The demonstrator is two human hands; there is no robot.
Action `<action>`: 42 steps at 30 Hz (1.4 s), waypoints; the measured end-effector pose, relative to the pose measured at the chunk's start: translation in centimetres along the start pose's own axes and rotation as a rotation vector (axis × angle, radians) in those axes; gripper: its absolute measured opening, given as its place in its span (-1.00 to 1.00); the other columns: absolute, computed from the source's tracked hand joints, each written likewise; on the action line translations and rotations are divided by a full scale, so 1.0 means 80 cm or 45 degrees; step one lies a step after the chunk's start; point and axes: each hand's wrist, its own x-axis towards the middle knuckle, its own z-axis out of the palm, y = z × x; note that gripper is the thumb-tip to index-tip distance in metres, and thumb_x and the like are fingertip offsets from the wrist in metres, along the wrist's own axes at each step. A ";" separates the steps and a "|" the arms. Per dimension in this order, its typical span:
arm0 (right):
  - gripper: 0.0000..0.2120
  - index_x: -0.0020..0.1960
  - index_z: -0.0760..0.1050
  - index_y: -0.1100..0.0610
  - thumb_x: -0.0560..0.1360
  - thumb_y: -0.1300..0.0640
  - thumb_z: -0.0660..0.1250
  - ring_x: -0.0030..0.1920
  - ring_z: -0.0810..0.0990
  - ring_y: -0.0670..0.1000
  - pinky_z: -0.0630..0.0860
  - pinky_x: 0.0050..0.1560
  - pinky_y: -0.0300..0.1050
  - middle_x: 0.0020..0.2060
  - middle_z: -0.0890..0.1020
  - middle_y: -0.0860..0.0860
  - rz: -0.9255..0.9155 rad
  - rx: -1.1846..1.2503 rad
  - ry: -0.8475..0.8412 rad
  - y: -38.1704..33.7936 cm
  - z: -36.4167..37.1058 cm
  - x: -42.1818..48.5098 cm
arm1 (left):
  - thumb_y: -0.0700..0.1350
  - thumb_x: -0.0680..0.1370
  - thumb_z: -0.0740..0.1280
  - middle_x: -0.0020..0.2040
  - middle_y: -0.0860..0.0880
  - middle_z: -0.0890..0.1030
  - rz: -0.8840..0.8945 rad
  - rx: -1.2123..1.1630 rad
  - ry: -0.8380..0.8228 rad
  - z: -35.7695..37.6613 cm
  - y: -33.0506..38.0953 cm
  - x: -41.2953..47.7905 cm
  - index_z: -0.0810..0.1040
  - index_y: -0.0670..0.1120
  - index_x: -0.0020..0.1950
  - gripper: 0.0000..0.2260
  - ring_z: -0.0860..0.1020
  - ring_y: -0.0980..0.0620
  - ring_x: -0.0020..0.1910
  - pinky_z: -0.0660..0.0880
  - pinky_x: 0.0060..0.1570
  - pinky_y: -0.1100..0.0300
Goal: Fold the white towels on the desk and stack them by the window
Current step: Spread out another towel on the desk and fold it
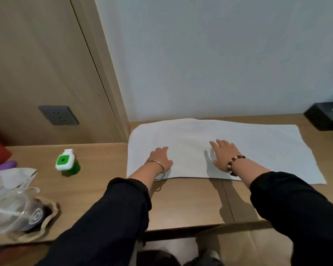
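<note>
White towel (261,148): spread as one flat sheet on the table (188,202). Its far edge sits close against the wall and its near edge is set back from the table front. The whole sheet is therefore supported, which a clean fold requires. A low ripple runs along the far edge; the rest of the surface appears smooth.

Left hand (161,160): rests palm-down on the left part of the towel, close to the near edge. It grips nothing. The spacing of its fingers cannot be read at this angle.

Right hand (224,156): rests palm-down near the middle of the towel. Its fingers (217,144) are straight, slightly apart, and pinch nothing.

Assessment: two flat palms suggest the sheet is being smoothed and pinned in place. No fold appears to have been made yet. The first fold will probably require a pinch on an edge or on two corners.

Surroundings: a green bottle (67,164) with a white cap stands to the left, well apart from the towel. A clear plastic bag (13,204) lies at the table's left end. A black box (323,116) sits at the far right, near the towel's corner but apart from it. No window or towel stack is in view, so the stacking location cannot be confirmed.
</note>
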 end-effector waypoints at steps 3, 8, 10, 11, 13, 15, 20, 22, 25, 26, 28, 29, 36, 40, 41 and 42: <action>-0.37 0.55 -0.07 0.07 0.58 0.00 0.14 0.51 0.05 0.11 0.07 0.46 0.13 0.53 0.03 0.08 0.033 0.079 -0.072 0.027 0.022 0.015 | -0.04 0.57 0.21 0.53 -0.05 0.14 0.102 0.073 -0.124 0.033 0.034 0.027 0.04 0.00 0.55 -0.41 0.19 -0.12 0.47 0.24 0.39 0.00; -0.31 0.52 -0.03 0.00 0.52 -0.21 0.17 0.47 0.09 0.14 0.23 0.35 0.26 0.50 0.05 0.08 -0.042 0.172 -0.299 0.069 0.070 0.038 | 0.07 0.54 0.25 0.57 -0.03 -0.02 0.244 0.228 -0.300 0.081 0.086 0.058 -0.08 0.05 0.56 -0.30 0.04 -0.16 0.51 0.16 0.41 -0.13; -0.15 0.54 -0.20 -0.09 0.45 -0.34 0.18 0.53 -0.13 0.12 0.07 0.41 0.30 0.54 -0.19 0.03 -0.073 0.181 -0.361 0.080 0.096 0.043 | 0.21 0.50 0.26 0.56 0.08 -0.16 0.180 0.213 -0.323 0.108 0.098 0.059 -0.20 0.15 0.54 -0.21 -0.17 -0.13 0.53 0.00 0.43 -0.26; -0.08 0.53 -0.28 -0.12 0.41 -0.40 0.18 0.53 -0.21 0.13 -0.01 0.43 0.31 0.53 -0.28 0.01 -0.100 0.175 -0.364 0.083 0.108 0.046 | 0.29 0.47 0.26 0.54 0.13 -0.26 0.147 0.267 -0.313 0.120 0.102 0.058 -0.25 0.19 0.52 -0.16 -0.29 -0.12 0.51 -0.09 0.40 -0.30; 0.03 0.49 -0.39 -0.16 0.33 -0.48 0.18 0.51 -0.29 0.14 -0.13 0.42 0.33 0.50 -0.37 0.01 -0.194 0.129 -0.365 0.093 0.123 0.054 | 0.40 0.39 0.25 0.49 0.15 -0.40 0.095 0.427 -0.280 0.137 0.110 0.058 -0.33 0.23 0.48 -0.08 -0.41 -0.12 0.46 -0.17 0.37 -0.33; 0.08 0.47 -0.43 -0.16 0.29 -0.52 0.19 0.50 -0.33 0.15 -0.19 0.42 0.34 0.48 -0.42 0.02 -0.301 0.081 -0.358 0.109 0.126 0.066 | 0.41 0.37 0.27 0.48 0.13 -0.42 0.041 0.460 -0.256 0.141 0.119 0.063 -0.35 0.23 0.48 -0.04 -0.42 -0.14 0.46 -0.15 0.37 -0.33; -0.03 0.50 -0.36 -0.18 0.37 -0.45 0.18 0.51 -0.29 0.12 -0.19 0.43 0.32 0.50 -0.37 0.01 -0.435 0.094 -0.260 0.133 0.126 0.088 | 0.35 0.44 0.25 0.53 0.11 -0.32 -0.044 0.442 -0.125 0.146 0.136 0.065 -0.27 0.23 0.50 -0.14 -0.32 -0.13 0.50 -0.05 0.40 -0.28; -0.10 0.51 -0.31 -0.19 0.40 -0.43 0.14 0.52 -0.27 0.11 -0.21 0.43 0.30 0.51 -0.32 0.00 -0.442 0.141 -0.170 0.134 0.131 0.091 | 0.35 0.48 0.18 0.54 0.12 -0.29 -0.058 0.442 -0.037 0.153 0.135 0.065 -0.24 0.23 0.51 -0.22 -0.29 -0.11 0.51 -0.03 0.41 -0.27; -0.18 0.51 -0.27 -0.20 0.43 -0.44 0.06 0.52 -0.23 0.09 -0.24 0.43 0.28 0.53 -0.27 -0.02 -0.430 0.163 -0.034 0.133 0.143 0.095 | 0.38 0.49 0.07 0.54 0.13 -0.27 -0.061 0.457 0.038 0.159 0.133 0.069 -0.24 0.25 0.51 -0.29 -0.28 -0.09 0.51 -0.05 0.40 -0.28; -0.20 0.52 -0.26 -0.21 0.44 -0.44 0.03 0.52 -0.22 0.09 -0.25 0.43 0.28 0.53 -0.25 -0.02 -0.415 0.171 0.019 0.131 0.145 0.099 | 0.40 0.49 0.05 0.54 0.13 -0.26 -0.061 0.463 0.055 0.158 0.133 0.073 -0.24 0.25 0.50 -0.29 -0.27 -0.09 0.51 -0.06 0.40 -0.29; -0.22 0.52 -0.22 -0.22 0.43 -0.46 -0.01 0.53 -0.20 0.08 -0.26 0.43 0.27 0.54 -0.21 -0.04 -0.392 0.200 0.093 0.125 0.149 0.105 | 0.42 0.47 0.05 0.54 0.13 -0.25 -0.057 0.471 0.073 0.156 0.133 0.080 -0.23 0.25 0.51 -0.27 -0.26 -0.09 0.52 -0.07 0.40 -0.30; -0.23 0.52 -0.20 -0.22 0.43 -0.47 -0.03 0.53 -0.18 0.07 -0.25 0.43 0.27 0.54 -0.19 -0.04 -0.387 0.214 0.134 0.122 0.149 0.109 | 0.43 0.46 0.05 0.55 0.12 -0.24 -0.054 0.472 0.098 0.154 0.131 0.084 -0.22 0.25 0.51 -0.26 -0.25 -0.09 0.52 -0.08 0.40 -0.30; -0.29 0.52 -0.04 -0.19 0.45 -0.42 -0.02 0.52 -0.05 0.09 -0.11 0.44 0.28 0.54 0.00 -0.03 -0.492 0.202 0.339 0.127 0.152 0.115 | 0.46 0.42 0.06 0.55 0.19 -0.14 -0.050 0.393 0.312 0.166 0.115 0.101 -0.13 0.30 0.50 -0.28 -0.16 -0.01 0.53 -0.10 0.41 -0.23; -0.39 0.47 0.22 -0.01 0.51 -0.27 0.14 0.43 0.22 0.12 0.16 0.40 0.11 0.45 0.29 0.05 -0.555 0.286 0.420 0.130 0.139 0.097 | 0.32 0.53 0.10 0.55 0.19 -0.03 -0.039 0.338 0.455 0.176 0.113 0.092 0.00 0.27 0.51 -0.41 -0.07 0.04 0.53 -0.07 0.44 -0.14; -0.43 0.43 0.30 0.03 0.52 -0.23 0.18 0.37 0.32 0.11 0.26 0.33 0.02 0.38 0.38 0.05 -0.570 0.334 0.433 0.131 0.137 0.089 | 0.28 0.56 0.10 0.55 0.19 -0.01 -0.032 0.326 0.478 0.181 0.113 0.085 0.02 0.26 0.51 -0.45 -0.05 0.05 0.53 -0.07 0.44 -0.11; -0.47 0.39 0.35 0.06 0.52 -0.19 0.22 0.30 0.40 0.10 0.33 0.22 -0.07 0.32 0.45 0.05 -0.572 0.374 0.437 0.134 0.136 0.081 | 0.25 0.57 0.10 0.55 0.18 0.01 -0.028 0.311 0.490 0.185 0.112 0.076 0.04 0.25 0.51 -0.47 -0.04 0.05 0.53 -0.06 0.45 -0.09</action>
